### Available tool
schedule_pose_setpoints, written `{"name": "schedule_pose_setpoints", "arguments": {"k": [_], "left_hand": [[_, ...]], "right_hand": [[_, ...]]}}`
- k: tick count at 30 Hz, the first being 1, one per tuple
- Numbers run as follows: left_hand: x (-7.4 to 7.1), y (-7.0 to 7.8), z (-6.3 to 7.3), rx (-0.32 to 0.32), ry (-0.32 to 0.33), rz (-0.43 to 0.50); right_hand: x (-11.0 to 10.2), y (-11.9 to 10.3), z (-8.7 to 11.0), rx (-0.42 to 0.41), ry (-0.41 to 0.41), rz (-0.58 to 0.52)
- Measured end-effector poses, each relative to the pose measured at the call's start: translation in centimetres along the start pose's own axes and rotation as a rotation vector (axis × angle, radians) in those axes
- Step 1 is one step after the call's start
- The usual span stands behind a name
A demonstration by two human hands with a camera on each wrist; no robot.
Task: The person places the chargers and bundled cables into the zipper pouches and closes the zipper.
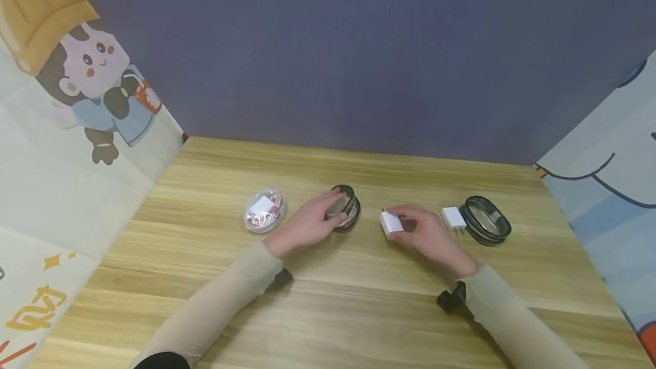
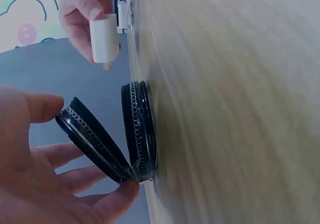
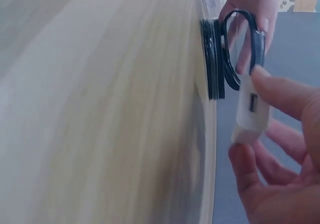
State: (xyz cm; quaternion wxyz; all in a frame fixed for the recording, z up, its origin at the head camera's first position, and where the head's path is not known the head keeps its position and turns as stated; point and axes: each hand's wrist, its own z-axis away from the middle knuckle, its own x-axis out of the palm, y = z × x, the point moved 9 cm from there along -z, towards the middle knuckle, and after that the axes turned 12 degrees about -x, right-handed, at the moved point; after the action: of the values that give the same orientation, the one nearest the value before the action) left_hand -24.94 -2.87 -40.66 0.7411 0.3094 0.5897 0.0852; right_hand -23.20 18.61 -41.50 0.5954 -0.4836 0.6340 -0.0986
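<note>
My left hand pinches the raised lid of a small oval case with a black zip edge. The case's base rests on the table, and lid and base stand apart in a V, joined at one side. To its right, my right hand grips a white USB charger plug between thumb and fingers, raised off the table. A USB port shows on the plug in the right wrist view, and its prongs point away from the palm in the left wrist view.
Right of my right hand lie a second white charger plug and another black-edged oval case, side by side. Left of my left hand sits a clear round case with a white plug and cable inside. A dark panel stands behind the wooden table.
</note>
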Motion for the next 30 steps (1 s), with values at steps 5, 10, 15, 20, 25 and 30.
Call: {"name": "schedule_pose_setpoints", "arguments": {"k": [5, 10, 15, 20, 25, 30], "left_hand": [[-0.2, -0.4, 0.0, -0.027, -0.01, 0.05], [-0.1, -0.8, -0.1, -0.056, -0.018, 0.067], [0.0, -1.0, -0.1, -0.065, -0.025, 0.079], [0.0, -1.1, 0.0, -0.074, -0.029, 0.083], [-0.1, -1.1, 0.0, -0.08, -0.033, 0.093], [-0.1, -1.0, 0.0, -0.074, -0.034, 0.097]], "right_hand": [[0.2, 0.2, -0.7, 0.04, 0.06, -0.012], [0.5, -0.1, -1.6, 0.044, 0.094, -0.04], [1.1, -0.7, -2.5, 0.018, 0.112, -0.055], [1.8, -1.2, -3.3, 0.009, 0.108, -0.075], [2.7, -1.5, -4.2, 0.006, 0.116, -0.106], [3.8, -1.7, -5.0, -0.002, 0.136, -0.13]]}}
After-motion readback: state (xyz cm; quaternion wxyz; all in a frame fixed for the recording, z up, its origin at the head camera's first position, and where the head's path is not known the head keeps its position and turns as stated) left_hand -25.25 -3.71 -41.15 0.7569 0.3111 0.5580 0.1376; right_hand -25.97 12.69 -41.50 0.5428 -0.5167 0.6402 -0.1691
